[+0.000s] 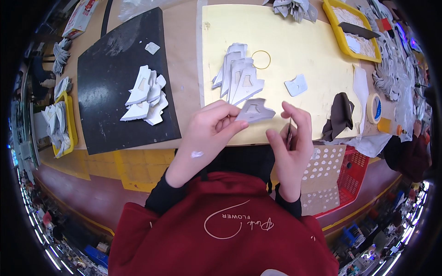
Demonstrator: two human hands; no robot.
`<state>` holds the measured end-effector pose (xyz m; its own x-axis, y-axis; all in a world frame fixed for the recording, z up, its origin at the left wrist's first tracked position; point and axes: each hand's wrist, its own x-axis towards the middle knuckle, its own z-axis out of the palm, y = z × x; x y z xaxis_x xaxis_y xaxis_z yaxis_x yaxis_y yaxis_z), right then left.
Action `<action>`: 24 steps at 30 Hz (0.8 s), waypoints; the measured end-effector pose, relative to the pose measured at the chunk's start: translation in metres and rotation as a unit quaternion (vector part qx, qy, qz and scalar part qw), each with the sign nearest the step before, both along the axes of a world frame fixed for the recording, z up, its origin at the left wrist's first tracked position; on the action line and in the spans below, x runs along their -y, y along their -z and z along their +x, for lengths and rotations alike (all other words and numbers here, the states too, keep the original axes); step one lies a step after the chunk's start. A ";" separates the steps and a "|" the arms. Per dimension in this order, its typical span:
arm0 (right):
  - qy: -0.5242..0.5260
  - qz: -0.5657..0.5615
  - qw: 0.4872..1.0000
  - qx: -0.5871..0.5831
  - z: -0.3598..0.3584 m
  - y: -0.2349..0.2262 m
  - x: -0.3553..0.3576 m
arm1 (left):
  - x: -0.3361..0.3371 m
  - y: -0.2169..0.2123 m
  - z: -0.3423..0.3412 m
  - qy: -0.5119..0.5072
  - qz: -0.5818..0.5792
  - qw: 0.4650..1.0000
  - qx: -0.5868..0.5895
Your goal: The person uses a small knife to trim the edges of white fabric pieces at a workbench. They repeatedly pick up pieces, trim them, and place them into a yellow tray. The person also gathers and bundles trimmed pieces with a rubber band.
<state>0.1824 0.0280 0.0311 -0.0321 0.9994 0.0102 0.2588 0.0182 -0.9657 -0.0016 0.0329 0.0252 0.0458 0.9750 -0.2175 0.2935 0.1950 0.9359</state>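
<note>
My left hand (209,126) pinches a pale grey cut-out piece (256,112) with a small window-shaped panel, holding it just above the table's near edge. Beside it on the right, my right hand (295,140) has its fingers curled round a thin dark object (289,129) seen edge-on; its kind is not clear. Beyond the held piece, a fanned stack of similar pieces (239,76) lies on the pale yellow sheet (276,41). A yellow rubber band (261,60) lies against that stack. To its right is a small white piece (295,85) with a notch.
On the left, a black mat (122,50) carries a loose pile of white pieces (148,99). A yellow tray (327,11) stands at the far right. Dark cloth (339,117) and a tape roll (374,108) lie at the right; a red crate (355,172) sits below the table edge.
</note>
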 end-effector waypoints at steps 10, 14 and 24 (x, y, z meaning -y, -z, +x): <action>0.007 -0.192 0.900 -0.390 -0.022 0.004 -0.007 | 0.009 -0.006 -0.011 -0.020 0.186 0.982 0.028; -0.045 -0.307 0.812 -0.495 -0.022 0.013 -0.005 | 0.003 0.007 -0.013 0.022 0.257 0.965 0.037; -0.073 0.012 0.997 -0.034 -0.024 0.004 -0.004 | 0.004 0.017 -0.022 -0.001 0.270 0.962 -0.027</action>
<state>0.1589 0.0318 0.0271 -0.1760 0.9836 0.0403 0.1850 0.0732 -0.9800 -0.0239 0.0289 0.0083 0.0459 0.9464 0.3197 0.3445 -0.3154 0.8842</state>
